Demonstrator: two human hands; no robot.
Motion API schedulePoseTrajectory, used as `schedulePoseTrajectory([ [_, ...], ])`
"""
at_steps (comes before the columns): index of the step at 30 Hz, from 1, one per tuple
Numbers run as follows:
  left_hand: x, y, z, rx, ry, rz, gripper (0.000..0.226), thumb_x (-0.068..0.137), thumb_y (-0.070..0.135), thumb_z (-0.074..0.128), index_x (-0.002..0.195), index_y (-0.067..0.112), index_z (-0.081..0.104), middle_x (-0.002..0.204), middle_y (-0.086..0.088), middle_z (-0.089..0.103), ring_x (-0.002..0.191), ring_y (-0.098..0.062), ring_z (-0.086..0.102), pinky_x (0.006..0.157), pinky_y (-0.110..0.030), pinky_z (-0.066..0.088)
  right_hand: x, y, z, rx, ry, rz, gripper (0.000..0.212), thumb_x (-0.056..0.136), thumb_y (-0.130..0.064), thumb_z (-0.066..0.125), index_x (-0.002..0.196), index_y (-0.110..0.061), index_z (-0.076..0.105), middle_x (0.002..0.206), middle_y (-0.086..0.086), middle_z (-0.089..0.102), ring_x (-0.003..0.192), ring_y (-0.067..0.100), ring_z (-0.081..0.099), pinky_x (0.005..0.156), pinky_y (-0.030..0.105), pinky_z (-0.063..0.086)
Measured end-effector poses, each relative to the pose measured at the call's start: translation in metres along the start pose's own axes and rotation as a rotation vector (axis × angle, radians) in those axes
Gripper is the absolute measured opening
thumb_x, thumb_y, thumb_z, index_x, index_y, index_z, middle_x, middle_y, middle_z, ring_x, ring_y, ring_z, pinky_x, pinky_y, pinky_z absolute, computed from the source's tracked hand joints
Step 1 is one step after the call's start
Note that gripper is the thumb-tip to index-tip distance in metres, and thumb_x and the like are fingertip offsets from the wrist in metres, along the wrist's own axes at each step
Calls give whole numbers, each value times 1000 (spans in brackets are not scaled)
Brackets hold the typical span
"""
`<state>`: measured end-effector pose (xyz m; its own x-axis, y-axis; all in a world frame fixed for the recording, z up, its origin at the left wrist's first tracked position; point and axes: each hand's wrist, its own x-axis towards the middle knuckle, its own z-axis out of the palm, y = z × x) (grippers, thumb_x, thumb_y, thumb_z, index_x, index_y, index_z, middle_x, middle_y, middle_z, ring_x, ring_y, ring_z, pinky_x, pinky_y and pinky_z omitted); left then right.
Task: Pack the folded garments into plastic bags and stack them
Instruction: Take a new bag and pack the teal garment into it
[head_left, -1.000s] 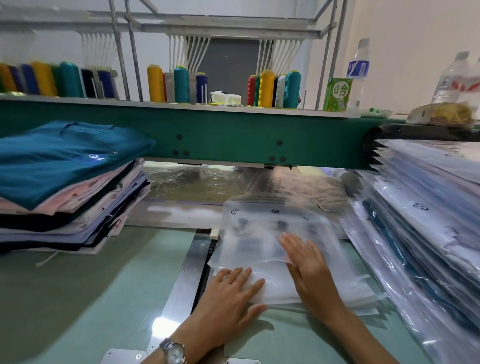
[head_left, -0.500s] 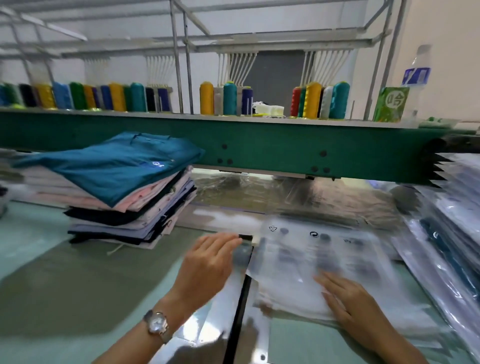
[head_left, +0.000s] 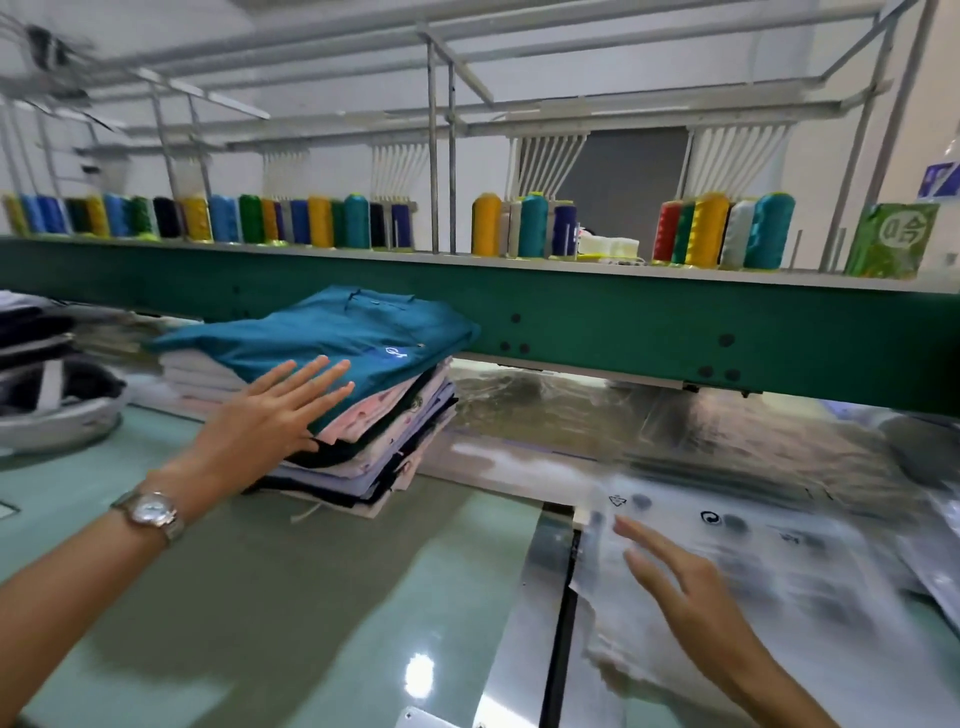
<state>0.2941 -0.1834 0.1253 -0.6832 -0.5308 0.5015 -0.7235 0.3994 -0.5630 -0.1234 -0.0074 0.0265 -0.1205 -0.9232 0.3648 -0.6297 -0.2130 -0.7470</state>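
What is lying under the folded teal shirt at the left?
Under the teal shirt lie more folded garments, pink, white, pale blue and black. Only their edges show; the left hand covers part of them.

1. Left hand (head_left: 270, 415): arm stretched forward from lower left, palm down, fingers straight and spread.
2. Right hand (head_left: 675, 587): forearm enters from lower right, palm down, fingers straight, slightly apart, blurred.

Left hand (head_left: 265, 421) flat at garment stack (head_left: 358, 395); right hand (head_left: 685, 587) over plastic bags (head_left: 810, 561).
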Motion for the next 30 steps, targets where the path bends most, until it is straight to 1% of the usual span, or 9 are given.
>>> schedulePoseTrajectory([
  [3, 4, -16, -4, -9, 14, 86, 87, 65, -11, 78, 143, 11, 46, 150, -7, 41, 137, -25, 42, 110, -48, 39, 20, -21, 20, 162, -18, -6, 50, 83, -54, 49, 128, -33, 60, 128, -26, 58, 120, -14, 47, 93, 4, 36],
  [5, 6, -23, -2, -42, 20, 113, 83, 70, -13, 74, 143, 13, 45, 149, -3, 43, 136, -19, 43, 111, -43, 39, 34, -33, 34, 265, -32, 4, 47, 86, -48, 49, 127, -30, 61, 125, -19, 62, 117, -10, 52, 89, 3, 40],
  [8, 9, -24, 7, -182, 13, 58, 67, 87, -4, 64, 146, 18, 42, 149, 4, 43, 136, -13, 43, 115, -35, 35, 52, -47, 55, 372, -62, 32, 35, 95, -33, 48, 128, -25, 59, 122, -12, 66, 115, -5, 56, 87, 4, 42],
  [11, 13, -25, 8, -416, 7, -79, 46, 99, 21, 53, 145, 25, 45, 146, 5, 47, 133, -15, 48, 111, -30, 36, 71, -61, 79, 400, -101, 42, 33, 99, -25, 45, 130, -21, 58, 120, -8, 67, 118, 4, 57, 103, 22, 42],
  [14, 16, -29, 2, -574, -92, -205, 49, 98, 49, 32, 140, 34, 50, 140, 12, 50, 128, -7, 48, 103, -34, 43, 89, -73, 100, 418, -134, 47, 31, 100, -22, 44, 127, -22, 59, 118, -6, 68, 117, 7, 58, 108, 33, 40],
  [16, 19, -30, 0, -730, -65, -306, 50, 98, 56, 30, 110, 25, 68, 103, 6, 69, 92, -11, 65, 78, -37, 51, 100, -78, 112, 448, -162, 57, 28, 101, -22, 42, 123, -27, 60, 116, -7, 68, 115, 8, 59, 105, 33, 42],
  [18, 25, -28, -2, -907, 35, -421, 55, 97, 55, 35, 66, 14, 53, 59, 0, 53, 53, -18, 48, 56, -35, 37, 111, -80, 123, 504, -190, 78, 31, 102, -24, 39, 127, -24, 58, 116, -8, 68, 115, 9, 60, 105, 32, 42],
  [24, 57, -14, -20, -941, 187, -578, 54, 104, 37, 40, 54, 17, 32, 49, 6, 35, 45, -14, 32, 53, -31, 25, 145, -98, 157, 716, -185, 189, 45, 100, -3, 33, 142, -17, 45, 138, -5, 54, 130, 11, 47, 109, 26, 37],
  [30, 78, 13, -47, -796, 315, -530, 52, 105, 32, 36, 55, 20, 33, 48, 2, 38, 44, -17, 38, 49, -28, 30, 194, -137, 180, 1258, -99, 321, 53, 105, -39, 25, 151, -12, 24, 155, 4, 32, 143, 19, 29, 120, 33, 19],
])
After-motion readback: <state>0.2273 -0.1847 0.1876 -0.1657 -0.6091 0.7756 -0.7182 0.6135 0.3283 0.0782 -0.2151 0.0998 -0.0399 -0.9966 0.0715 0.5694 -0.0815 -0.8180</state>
